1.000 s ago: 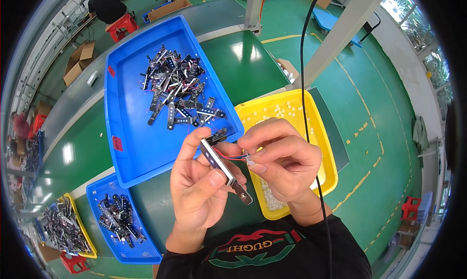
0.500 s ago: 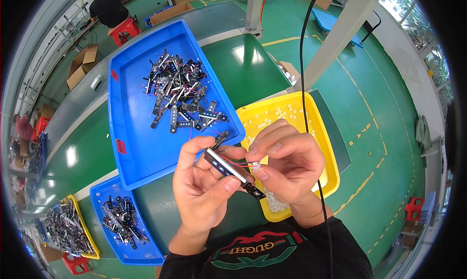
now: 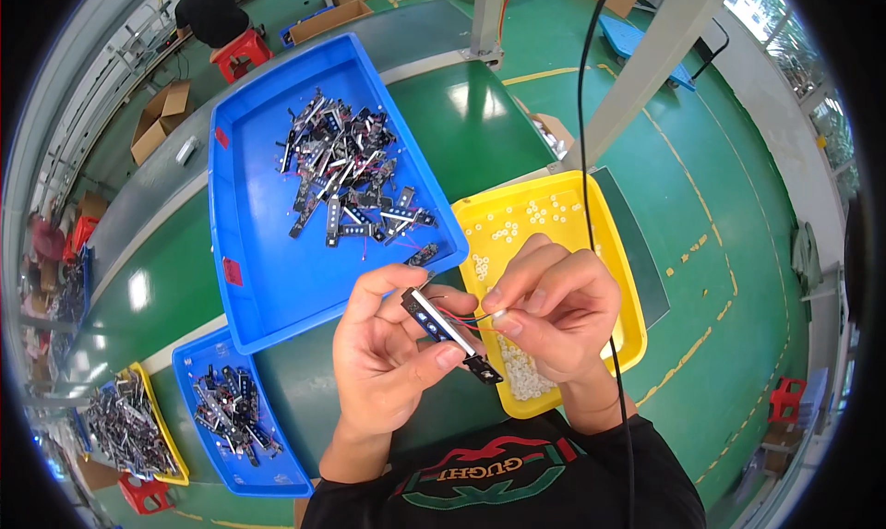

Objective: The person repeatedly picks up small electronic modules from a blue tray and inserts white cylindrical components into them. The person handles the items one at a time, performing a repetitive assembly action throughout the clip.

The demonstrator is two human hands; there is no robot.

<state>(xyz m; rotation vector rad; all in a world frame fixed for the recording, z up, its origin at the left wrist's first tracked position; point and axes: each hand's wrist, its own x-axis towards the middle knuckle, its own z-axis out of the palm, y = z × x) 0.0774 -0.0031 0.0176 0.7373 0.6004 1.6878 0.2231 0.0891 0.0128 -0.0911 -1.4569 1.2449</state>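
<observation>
- Since the earlier frames, both hands have dropped a little lower toward the chest, and the small black strip now slants down to the right instead of standing steeper.
- Head view: left hand grasps the strip, thumb pressed along its lower edge and fingers curled behind it (the strip's lower end pokes out past the thumb).
- Right hand is pinched shut on thin red and black wires that run from the strip to its fingertips; a small white bit sits at the pinch, too small to tell what it is.
- Just behind the right hand lies a yellow tray with small white pieces scattered in it and heaped near the wrist.
- Beyond the left hand sits a large blue tray holding a pile of similar black strips.
- Well to the left of the left forearm is a smaller blue tray with more dark parts, and a further yellow tray beside it.
- A black cable hangs down past the right hand's wrist.
- Far beyond both hands, a person in black sits on a red stool.
</observation>
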